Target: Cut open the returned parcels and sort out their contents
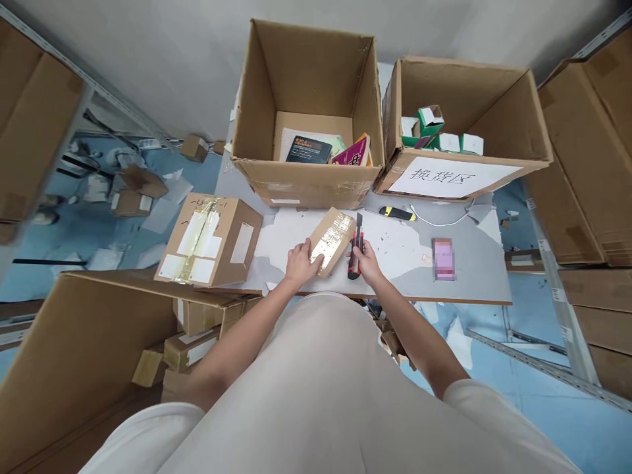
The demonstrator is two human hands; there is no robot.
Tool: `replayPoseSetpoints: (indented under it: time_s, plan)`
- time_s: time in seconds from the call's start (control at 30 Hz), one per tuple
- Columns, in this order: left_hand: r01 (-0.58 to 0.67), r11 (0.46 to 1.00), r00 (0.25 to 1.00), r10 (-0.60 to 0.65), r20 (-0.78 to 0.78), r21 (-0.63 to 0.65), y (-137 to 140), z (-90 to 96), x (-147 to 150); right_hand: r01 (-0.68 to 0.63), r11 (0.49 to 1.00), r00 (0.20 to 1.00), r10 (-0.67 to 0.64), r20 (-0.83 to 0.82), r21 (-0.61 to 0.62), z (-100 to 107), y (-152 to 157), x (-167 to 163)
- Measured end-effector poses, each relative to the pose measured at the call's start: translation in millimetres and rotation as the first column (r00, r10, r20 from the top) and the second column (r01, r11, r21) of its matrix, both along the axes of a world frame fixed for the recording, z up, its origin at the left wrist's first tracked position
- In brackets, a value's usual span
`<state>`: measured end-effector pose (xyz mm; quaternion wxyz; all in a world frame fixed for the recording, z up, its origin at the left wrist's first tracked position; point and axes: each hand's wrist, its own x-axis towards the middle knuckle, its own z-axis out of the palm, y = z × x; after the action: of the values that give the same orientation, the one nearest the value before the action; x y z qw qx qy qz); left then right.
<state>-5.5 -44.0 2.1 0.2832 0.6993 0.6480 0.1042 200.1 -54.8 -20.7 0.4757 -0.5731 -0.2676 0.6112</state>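
A small brown cardboard box (332, 236), wrapped in shiny clear tape, lies slanted on the table before me. My left hand (300, 264) grips its near left side, the thumb on top. Just right of the box, my right hand (368, 262) is closed on a red and black utility knife (354, 262), which points away from me. Whether its blade is out, I cannot tell. Farther back lies a yellow and black utility knife (397, 213), untouched.
At the back stand an open carton (306, 183) with books and another carton (390, 178) with green-white boxes. A taped box (237, 247) sits at the table's left. A pink item (444, 259) lies on the right. Below left, a large carton (74, 342) holds several small boxes.
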Motion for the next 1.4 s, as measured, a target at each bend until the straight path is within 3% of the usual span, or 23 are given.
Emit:
replayPoseSetpoints:
  time_s: [0.2,0.4,0.5,0.67,0.77,0.9,1.07,1.2,1.4]
  plan:
    - [-0.039,0.998,0.938,0.053,0.342,-0.050,-28,-13.8,-15,-0.052,0.999,0.994,0.053,0.096,-0.011,-2,19,11]
    - [-0.053,0.997,0.942,0.069,0.330,-0.056,-30,-15.5,-15,-0.083,0.996,0.986,0.087,0.139,-0.038,0,3,11]
    - [-0.025,1.000,0.973,0.026,0.229,-0.007,-5,-11.9,-15,-0.046,0.997,0.993,0.052,0.103,-0.059,6,-24,13]
    - [0.083,0.990,0.985,-0.098,0.142,0.111,79,-8.0,-5,-0.131,0.942,0.990,0.107,-0.095,-0.309,18,-71,13]
    - [0.153,0.984,0.969,-0.166,0.181,0.088,120,-10.5,3,-0.189,0.903,0.967,0.104,-0.231,-0.385,23,-82,8]
    - [0.197,0.980,0.959,-0.194,0.205,0.004,136,-17.0,10,-0.166,0.911,0.957,0.057,-0.284,-0.377,25,-80,1]
    - [-0.014,0.999,0.980,0.005,0.200,0.045,113,-17.6,-5,-0.016,0.945,0.982,-0.046,-0.182,-0.327,24,-71,10]
    - [-0.218,0.974,0.947,0.197,0.253,0.059,69,-16.4,-34,0.116,0.970,0.988,-0.134,-0.073,-0.216,17,-45,30]
    - [-0.399,0.914,0.836,0.397,0.378,-0.075,-4,-29.4,-50,0.083,0.996,0.997,-0.083,0.012,-0.027,9,8,45]
